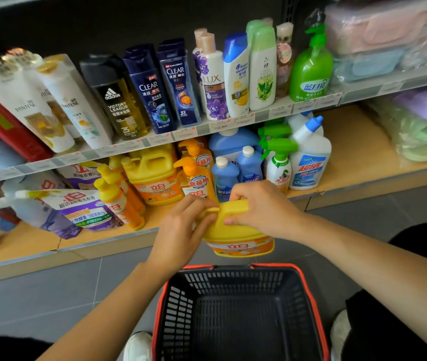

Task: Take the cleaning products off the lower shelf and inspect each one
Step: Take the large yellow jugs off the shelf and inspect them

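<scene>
Holding: you've got the yellow jug (236, 235) in both grips. It is off the lower shelf (350, 157), in the air just out from the shelf's front edge and above the far rim of the basket (233, 281).
Right grip: the right grip (262, 207) has its fingers curled round the moulded handle on top of the jug.
Left grip: the left grip (181, 230) pinches the left end of the jug's top. The cap is hidden, so you can't tell if it's touched.
Jug vs grips: the body hangs below both grips, about upright, with the label toward you and nothing under the base.
Weight: it's a big jug and probably heavy if full. I'd say the handle takes the load.
Surface: stiff, smooth plastic with a glossy label, so the sides could slip.
Where to hold: take the handle, and put a palm under the base if you tilt it to read.
Neighbours: a twin jug (152, 175) stands on the shelf, and a pump bottle (196, 182) is just behind your grips.
</scene>
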Demonstrator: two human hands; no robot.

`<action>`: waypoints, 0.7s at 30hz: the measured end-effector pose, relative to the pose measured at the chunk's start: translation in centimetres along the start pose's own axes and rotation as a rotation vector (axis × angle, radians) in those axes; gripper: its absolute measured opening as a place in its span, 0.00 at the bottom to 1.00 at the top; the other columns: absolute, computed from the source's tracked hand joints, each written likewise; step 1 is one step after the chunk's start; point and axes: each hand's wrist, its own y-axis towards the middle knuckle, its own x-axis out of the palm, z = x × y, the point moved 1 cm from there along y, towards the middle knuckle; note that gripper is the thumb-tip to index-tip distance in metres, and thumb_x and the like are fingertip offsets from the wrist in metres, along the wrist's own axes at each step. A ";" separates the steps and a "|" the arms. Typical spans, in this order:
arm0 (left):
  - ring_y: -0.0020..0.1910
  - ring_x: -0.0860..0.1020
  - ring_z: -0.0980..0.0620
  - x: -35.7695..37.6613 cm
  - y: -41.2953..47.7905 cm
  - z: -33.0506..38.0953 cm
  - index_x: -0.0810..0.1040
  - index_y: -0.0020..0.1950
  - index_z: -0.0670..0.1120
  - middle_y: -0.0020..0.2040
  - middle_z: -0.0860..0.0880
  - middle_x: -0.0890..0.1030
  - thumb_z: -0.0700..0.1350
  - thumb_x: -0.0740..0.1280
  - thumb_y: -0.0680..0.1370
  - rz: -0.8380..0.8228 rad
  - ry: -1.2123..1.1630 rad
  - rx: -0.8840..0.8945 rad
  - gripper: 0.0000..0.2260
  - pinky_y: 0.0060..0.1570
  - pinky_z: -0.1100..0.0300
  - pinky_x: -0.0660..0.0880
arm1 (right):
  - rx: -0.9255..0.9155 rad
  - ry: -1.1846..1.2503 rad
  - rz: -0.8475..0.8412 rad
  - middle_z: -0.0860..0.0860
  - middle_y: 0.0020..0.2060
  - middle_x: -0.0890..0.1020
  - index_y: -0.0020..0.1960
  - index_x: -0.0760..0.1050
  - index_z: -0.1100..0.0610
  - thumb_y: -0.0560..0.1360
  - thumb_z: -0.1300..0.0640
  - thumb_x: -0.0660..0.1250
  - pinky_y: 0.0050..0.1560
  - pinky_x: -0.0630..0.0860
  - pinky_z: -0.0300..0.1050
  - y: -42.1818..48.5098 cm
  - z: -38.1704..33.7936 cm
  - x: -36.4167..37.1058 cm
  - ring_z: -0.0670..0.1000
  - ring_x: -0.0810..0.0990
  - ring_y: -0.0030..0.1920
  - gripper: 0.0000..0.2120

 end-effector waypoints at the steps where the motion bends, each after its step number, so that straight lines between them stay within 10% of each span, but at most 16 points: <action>1: 0.51 0.78 0.54 -0.1 0.1 -0.1 0.81 0.57 0.45 0.52 0.50 0.80 0.45 0.69 0.81 -0.031 -0.008 -0.003 0.07 0.48 0.54 0.76 | 0.001 0.010 -0.006 0.44 0.32 0.75 0.39 0.73 0.45 0.66 0.42 0.79 0.40 0.71 0.50 0.0 0.0 -0.2 0.47 0.74 0.38 0.16; 6: 0.55 0.80 0.57 -0.9 1.3 -0.3 0.83 0.57 0.49 0.53 0.53 0.84 0.43 0.70 0.79 -0.233 -0.520 -0.268 0.08 0.53 0.64 0.76 | -0.005 0.120 -0.009 0.47 0.35 0.81 0.42 0.80 0.50 0.65 0.47 0.82 0.38 0.70 0.43 -0.1 0.4 -1.4 0.48 0.77 0.38 0.14; 12: 0.66 0.77 0.45 -2.0 1.5 -1.1 0.78 0.67 0.48 0.64 0.46 0.81 0.40 0.72 0.76 -0.342 -0.866 -0.375 0.19 0.63 0.50 0.78 | -0.011 0.271 -0.036 0.52 0.38 0.83 0.43 0.82 0.57 0.64 0.52 0.83 0.38 0.73 0.41 0.0 1.0 -2.8 0.45 0.78 0.37 0.14; 21: 0.53 0.85 0.48 -1.3 0.4 -0.3 0.83 0.58 0.44 0.53 0.47 0.87 0.41 0.77 0.70 0.130 -0.678 -0.324 0.17 0.50 0.53 0.83 | 0.032 0.356 0.086 0.48 0.35 0.83 0.40 0.82 0.56 0.62 0.53 0.84 0.35 0.73 0.38 -0.2 1.0 -2.5 0.41 0.78 0.35 0.14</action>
